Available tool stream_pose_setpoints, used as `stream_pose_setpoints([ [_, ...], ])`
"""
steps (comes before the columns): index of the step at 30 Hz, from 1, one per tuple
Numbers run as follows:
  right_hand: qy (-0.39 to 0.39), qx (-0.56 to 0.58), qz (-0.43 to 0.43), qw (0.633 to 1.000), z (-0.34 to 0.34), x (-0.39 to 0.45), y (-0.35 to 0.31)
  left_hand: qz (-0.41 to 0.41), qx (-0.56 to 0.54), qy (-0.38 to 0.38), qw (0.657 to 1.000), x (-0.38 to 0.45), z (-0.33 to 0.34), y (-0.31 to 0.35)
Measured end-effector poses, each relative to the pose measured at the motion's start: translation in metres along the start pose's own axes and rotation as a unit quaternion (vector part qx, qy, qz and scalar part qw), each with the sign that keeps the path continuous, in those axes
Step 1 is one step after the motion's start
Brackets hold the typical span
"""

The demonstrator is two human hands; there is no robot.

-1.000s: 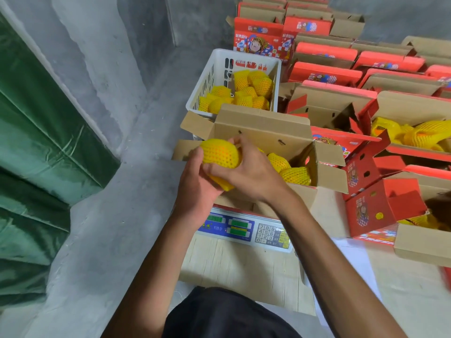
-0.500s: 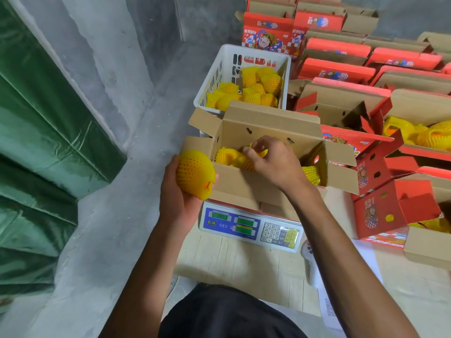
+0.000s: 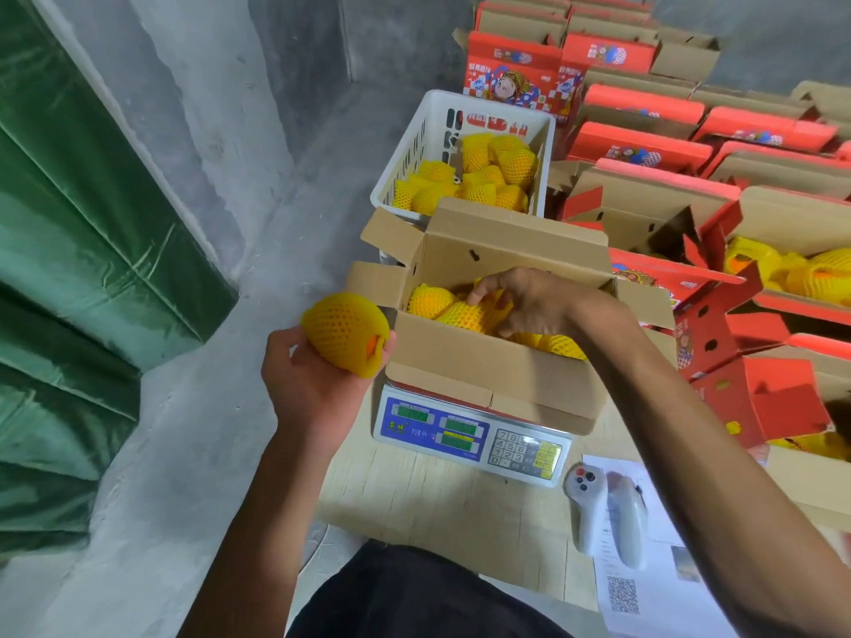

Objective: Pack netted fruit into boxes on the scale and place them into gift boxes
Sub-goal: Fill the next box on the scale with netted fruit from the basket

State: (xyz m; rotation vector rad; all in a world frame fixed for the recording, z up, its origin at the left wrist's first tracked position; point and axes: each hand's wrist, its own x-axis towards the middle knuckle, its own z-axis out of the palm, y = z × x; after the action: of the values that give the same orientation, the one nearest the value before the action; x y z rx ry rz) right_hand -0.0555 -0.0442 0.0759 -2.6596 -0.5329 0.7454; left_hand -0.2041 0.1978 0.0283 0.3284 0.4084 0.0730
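Since a second ago, the left hand (image 3: pixel 313 384) has carried its netted fruit (image 3: pixel 346 332) just left of the cardboard box (image 3: pixel 488 370) on the scale (image 3: pixel 474 435), still gripping it. Inside the box, the right hand (image 3: pixel 529 303), fingers curled, touches packed fruit. Scale brand unreadable.

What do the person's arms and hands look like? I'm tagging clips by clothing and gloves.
Both arms are bare from wrist to above the elbow, with no sleeve in view. The left hand and the right hand wear no gloves, and no rings, watch or bands show. A dark garment shows at the bottom edge of the view.
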Motion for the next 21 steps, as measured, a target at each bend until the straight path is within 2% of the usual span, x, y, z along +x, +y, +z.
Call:
stream_pose_setpoints([
  [7, -0.055, -0.071, -0.033, 0.995, 0.011, 0.026, -0.006, -0.001, 0.050, -0.039, 0.998, -0.001, 0.001, -0.004],
  [10, -0.065, -0.051, -0.047, 0.995, 0.006, 0.028, -0.003, -0.009, 0.054, -0.027, 0.998, -0.004, 0.001, -0.004],
  [14, -0.061, 0.031, -0.056, 0.996, 0.002, 0.026, 0.003, 0.013, 0.081, -0.013, 0.997, -0.007, -0.003, -0.003],
  [17, -0.020, 0.100, -0.056, 0.993, 0.000, 0.020, 0.007, 0.025, 0.101, 0.003, 0.995, -0.010, -0.001, 0.000],
  [21, 0.105, 0.185, -0.056, 0.975, 0.002, 0.008, 0.004, -0.011, 0.052, -0.003, 0.999, -0.014, 0.002, -0.001],
])
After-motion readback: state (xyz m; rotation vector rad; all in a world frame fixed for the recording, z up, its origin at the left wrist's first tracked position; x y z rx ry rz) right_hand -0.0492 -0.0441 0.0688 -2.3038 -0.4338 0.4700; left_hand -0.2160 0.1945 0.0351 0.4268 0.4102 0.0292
